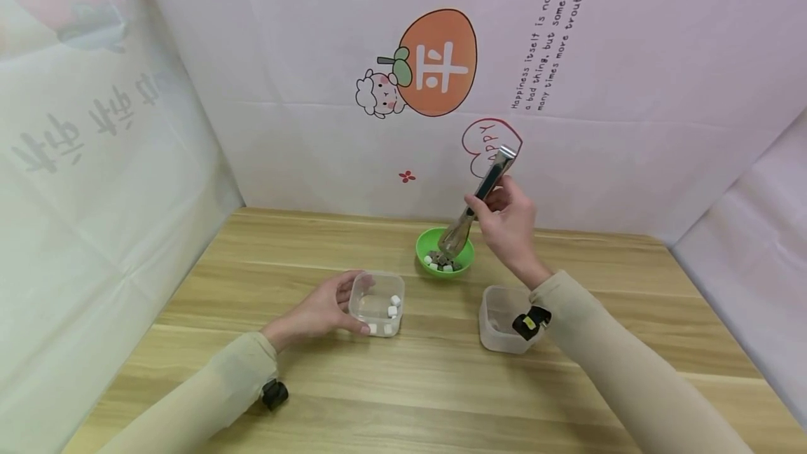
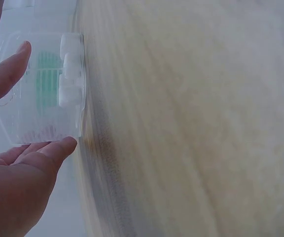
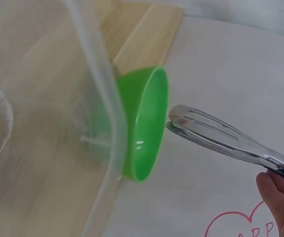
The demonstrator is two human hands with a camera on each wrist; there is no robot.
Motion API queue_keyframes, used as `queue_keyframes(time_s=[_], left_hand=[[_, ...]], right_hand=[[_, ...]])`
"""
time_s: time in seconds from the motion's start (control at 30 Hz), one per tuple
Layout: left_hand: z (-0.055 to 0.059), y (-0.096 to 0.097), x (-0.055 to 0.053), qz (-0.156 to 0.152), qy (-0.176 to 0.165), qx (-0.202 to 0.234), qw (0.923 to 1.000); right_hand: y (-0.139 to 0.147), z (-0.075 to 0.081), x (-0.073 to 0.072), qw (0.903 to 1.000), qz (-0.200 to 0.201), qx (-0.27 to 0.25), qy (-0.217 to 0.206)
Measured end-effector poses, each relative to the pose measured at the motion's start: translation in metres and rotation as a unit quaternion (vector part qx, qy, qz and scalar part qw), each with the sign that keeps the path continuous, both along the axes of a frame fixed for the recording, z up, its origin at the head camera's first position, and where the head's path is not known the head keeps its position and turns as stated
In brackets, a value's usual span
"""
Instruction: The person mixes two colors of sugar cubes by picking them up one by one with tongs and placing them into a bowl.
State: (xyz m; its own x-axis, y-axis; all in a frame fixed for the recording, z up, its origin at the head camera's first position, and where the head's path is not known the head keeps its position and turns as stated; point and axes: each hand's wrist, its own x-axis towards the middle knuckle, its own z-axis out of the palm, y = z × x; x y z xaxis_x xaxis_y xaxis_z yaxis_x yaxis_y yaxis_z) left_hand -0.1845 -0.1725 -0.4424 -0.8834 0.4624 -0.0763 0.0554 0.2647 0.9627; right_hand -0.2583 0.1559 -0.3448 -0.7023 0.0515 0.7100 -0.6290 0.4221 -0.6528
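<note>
My left hand [image 1: 321,310] grips a small clear plastic container [image 1: 377,279] on the table, thumb on the near side and fingers around the far side. Several white cubes [image 1: 394,300] lie inside it. In my right hand [image 1: 509,226] are metal tongs [image 1: 488,183] with dark grip panels, pinched between thumb and fingers and slanting down to a green bowl [image 1: 468,258]. The bowl holds greyish-brown cubes [image 1: 443,258] and a few white ones. From the right wrist, the tong tips [image 3: 174,118] look nearly together, with nothing visible between them.
A second clear container [image 1: 504,343] stands right of the bowl, partly hidden under my right wrist; no contents show. The wooden table [image 1: 416,398] meets a printed white sheet [image 1: 302,146] at the back, with more sheeting at both sides.
</note>
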Motion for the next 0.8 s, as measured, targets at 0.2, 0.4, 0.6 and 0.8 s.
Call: queue_keyframes(time_s=[0.2,0.4,0.6,0.8], left_hand=[[-0.001,0.0,0.0,-0.001,0.002,0.004,1.0],[-0.002,-0.001,-0.001,-0.002,0.003,0.0,1.0],[-0.002,-0.001,-0.001,-0.005,0.007,0.006,0.9999],[-0.002,-0.002,-0.001,-0.007,0.009,0.009,0.9999]], right_hand=[[0.009,-0.008,-0.007,0.9993,-0.008,0.027,-0.025],[0.012,-0.008,-0.008,0.9985,-0.013,0.034,-0.041],[0.006,0.003,0.001,0.9991,-0.001,0.031,-0.03],[-0.017,0.014,0.024,0.9971,0.07,0.029,-0.007]])
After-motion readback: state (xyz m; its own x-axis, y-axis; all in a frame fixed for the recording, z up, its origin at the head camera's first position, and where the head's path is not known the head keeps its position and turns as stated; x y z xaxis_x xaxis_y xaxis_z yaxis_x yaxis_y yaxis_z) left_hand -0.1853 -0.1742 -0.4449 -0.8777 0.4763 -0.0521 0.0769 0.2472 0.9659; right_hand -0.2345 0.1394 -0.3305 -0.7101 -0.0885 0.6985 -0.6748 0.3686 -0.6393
